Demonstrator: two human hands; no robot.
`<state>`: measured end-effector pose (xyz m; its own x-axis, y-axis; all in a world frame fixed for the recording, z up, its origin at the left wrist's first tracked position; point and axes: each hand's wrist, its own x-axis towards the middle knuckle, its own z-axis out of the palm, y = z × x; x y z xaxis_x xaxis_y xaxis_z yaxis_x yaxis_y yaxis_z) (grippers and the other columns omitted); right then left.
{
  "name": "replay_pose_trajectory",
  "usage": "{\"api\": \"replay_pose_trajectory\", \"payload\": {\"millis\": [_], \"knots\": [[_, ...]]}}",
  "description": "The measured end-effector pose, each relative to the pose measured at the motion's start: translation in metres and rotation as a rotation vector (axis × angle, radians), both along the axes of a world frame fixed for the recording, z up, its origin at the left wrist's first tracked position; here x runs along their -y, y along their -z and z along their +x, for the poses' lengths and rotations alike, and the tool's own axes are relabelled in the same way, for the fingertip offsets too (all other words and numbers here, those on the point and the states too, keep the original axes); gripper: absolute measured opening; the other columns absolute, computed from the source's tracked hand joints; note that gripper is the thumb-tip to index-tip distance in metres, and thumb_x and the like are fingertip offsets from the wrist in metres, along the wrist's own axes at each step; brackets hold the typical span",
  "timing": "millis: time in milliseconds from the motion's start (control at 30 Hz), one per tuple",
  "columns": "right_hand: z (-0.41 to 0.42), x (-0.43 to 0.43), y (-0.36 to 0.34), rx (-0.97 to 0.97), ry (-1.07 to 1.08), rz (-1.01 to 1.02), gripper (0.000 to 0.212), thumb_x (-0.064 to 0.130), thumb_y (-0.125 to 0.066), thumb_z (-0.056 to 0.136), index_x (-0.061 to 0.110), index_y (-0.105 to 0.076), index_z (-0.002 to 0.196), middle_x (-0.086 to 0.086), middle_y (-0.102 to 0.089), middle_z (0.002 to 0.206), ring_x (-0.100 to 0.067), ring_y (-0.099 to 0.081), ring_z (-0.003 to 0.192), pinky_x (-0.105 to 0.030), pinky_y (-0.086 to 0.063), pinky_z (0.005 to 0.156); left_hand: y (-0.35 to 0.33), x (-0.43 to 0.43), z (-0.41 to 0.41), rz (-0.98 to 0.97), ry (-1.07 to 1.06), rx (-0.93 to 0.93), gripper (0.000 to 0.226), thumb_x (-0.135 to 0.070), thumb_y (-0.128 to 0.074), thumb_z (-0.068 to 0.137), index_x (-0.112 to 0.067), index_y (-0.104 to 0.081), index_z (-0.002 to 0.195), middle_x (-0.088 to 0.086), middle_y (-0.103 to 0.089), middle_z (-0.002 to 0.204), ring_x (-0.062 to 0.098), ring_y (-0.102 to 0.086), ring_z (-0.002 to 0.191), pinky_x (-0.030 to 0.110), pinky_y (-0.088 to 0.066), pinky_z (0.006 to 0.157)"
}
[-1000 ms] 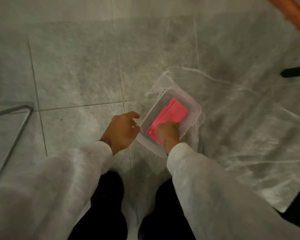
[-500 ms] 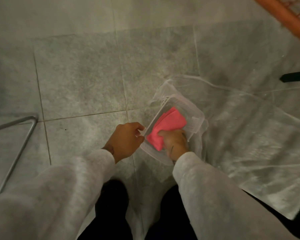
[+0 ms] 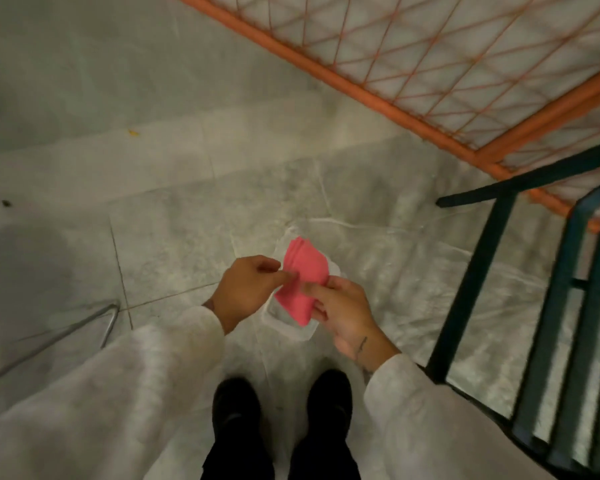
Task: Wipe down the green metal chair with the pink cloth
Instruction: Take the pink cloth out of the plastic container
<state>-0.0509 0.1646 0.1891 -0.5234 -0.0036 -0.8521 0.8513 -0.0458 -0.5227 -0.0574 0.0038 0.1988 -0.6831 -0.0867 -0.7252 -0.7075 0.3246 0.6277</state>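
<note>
grey tile floor below, two hands, left and right, pinch one folded pink cloth beside one green chair.

Open floor ahead and left. The green metal chair blocks the right; orange mesh frame behind, possibly touching it.

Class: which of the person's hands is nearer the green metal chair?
Right. The right hand holds the pink cloth on the side facing the green metal chair; the left hand pinches the cloth's other edge, farther from the chair.
</note>
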Motion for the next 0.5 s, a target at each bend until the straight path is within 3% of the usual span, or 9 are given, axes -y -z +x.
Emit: {"api": "replay_pose_trajectory", "payload": {"millis": [67, 167, 267, 333, 400, 500], "knots": [[-0.003, -0.003, -0.055, -0.048, 0.023, -0.085, 0.012, -0.006, -0.065, 0.084, 0.002, -0.064, 0.093, -0.016, -0.065, 0.085, -0.025, -0.061, 0.079, -0.037, -0.053, 0.076, -0.048, -0.004, -0.012, 0.118, 0.017, -0.008, 0.041, -0.037, -0.076, 0.079, -0.015, -0.07, 0.113, -0.003, -0.071, 0.11, 0.011, -0.066, 0.1, 0.025, -0.05, 0.087], [-0.003, -0.013, -0.136, -0.122, 0.031, -0.153, 0.006, -0.005, -0.064, 0.088, -0.002, -0.063, 0.093, 0.004, -0.06, 0.056, -0.007, -0.058, 0.053, -0.037, -0.053, 0.08, -0.126, -0.012, -0.024, 0.275, 0.072, -0.022, 0.033, -0.034, -0.076, 0.079, -0.016, -0.072, 0.107, -0.001, -0.074, 0.103, 0.014, -0.07, 0.098, 0.025, -0.053, 0.08], [0.002, -0.022, -0.198, -0.157, 0.063, -0.147, 0.024, 0.001, -0.07, 0.086, -0.011, -0.062, 0.106, 0.003, -0.052, 0.056, -0.008, -0.052, 0.054, -0.048, -0.051, 0.091, -0.191, -0.022, -0.028, 0.302, 0.107, -0.081, 0.03, -0.03, -0.078, 0.079, -0.016, -0.073, 0.104, 0.002, -0.075, 0.101, 0.018, -0.071, 0.097, 0.032, -0.057, 0.083], [0.005, -0.03, -0.239, -0.204, 0.1, -0.141, 0.02, 0.006, -0.071, 0.086, -0.004, -0.063, 0.101, 0.002, -0.041, 0.055, -0.01, -0.041, 0.054, -0.048, -0.05, 0.084, -0.23, -0.028, -0.027, 0.322, 0.106, -0.106, 0.027, -0.024, -0.078, 0.08, -0.013, -0.073, 0.104, 0.005, -0.075, 0.103, 0.021, -0.07, 0.099, 0.038, -0.056, 0.088], [0.009, -0.039, -0.28, -0.247, 0.11, -0.128, 0.014, 0.011, -0.07, 0.089, 0.0, -0.064, 0.095, 0.002, -0.039, 0.055, -0.011, -0.038, 0.054, -0.038, -0.045, 0.068, -0.266, -0.034, -0.025, 0.357, 0.112, -0.127, 0.026, -0.021, -0.077, 0.081, -0.012, -0.072, 0.105, 0.008, -0.075, 0.104, 0.024, -0.07, 0.101, 0.044, -0.054, 0.094], [0.02, -0.051, -0.342, -0.304, 0.127, -0.102, 0.013, 0.013, -0.065, 0.092, 0.0, -0.064, 0.093, 0.0, -0.043, 0.056, -0.011, -0.042, 0.053, -0.039, -0.041, 0.069, -0.319, -0.042, -0.017, 0.381, 0.132, -0.147, 0.024, -0.018, -0.075, 0.082, -0.014, -0.072, 0.106, 0.008, -0.075, 0.105, 0.027, -0.07, 0.102, 0.048, -0.054, 0.095]]}}
